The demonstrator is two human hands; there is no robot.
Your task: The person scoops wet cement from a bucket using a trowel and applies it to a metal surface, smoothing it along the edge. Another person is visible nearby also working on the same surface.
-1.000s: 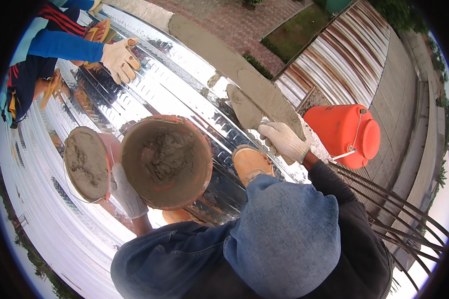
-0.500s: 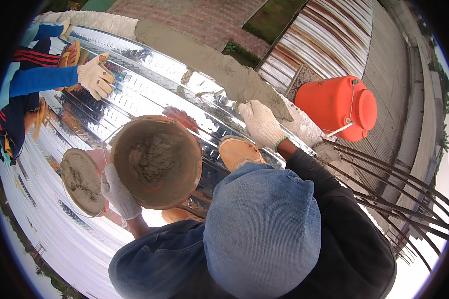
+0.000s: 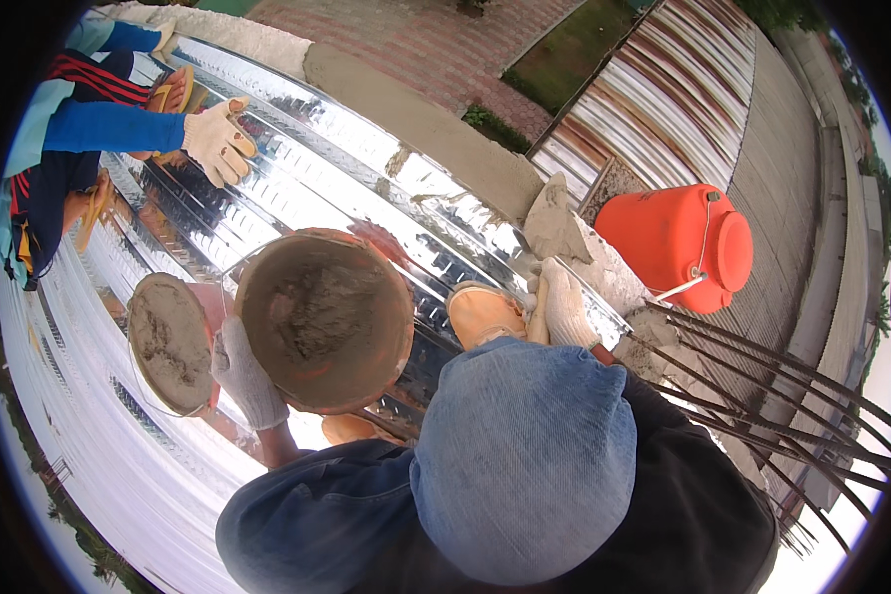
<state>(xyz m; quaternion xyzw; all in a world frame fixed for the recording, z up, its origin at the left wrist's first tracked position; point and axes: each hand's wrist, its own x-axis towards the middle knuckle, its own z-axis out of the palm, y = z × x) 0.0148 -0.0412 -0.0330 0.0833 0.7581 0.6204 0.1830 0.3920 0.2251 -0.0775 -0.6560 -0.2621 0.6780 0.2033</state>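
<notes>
My right hand, in a pale knit glove, is closed round the wooden handle of a trowel. The grey, mortar-smeared trowel blade points away from me, over the wall's edge. A strip of smooth grey mortar runs along the wall top to the blade. My left hand, gloved too, grips the left side of an orange bucket tilted toward me. Wet grey mortar lies inside it. A smaller pail filled with mortar stands just left of my left hand.
Shiny corrugated metal decking lies underfoot. Another person's gloved hand reaches in at upper left. An orange water jug stands on the wall at right, near protruding steel bars. A denim hat covers the lower middle.
My right hand has drawn back toward me with the trowel, whose blade now shows clear of the smoothed mortar strip. My left hand stays on the bucket. The whole view has shifted slightly.
</notes>
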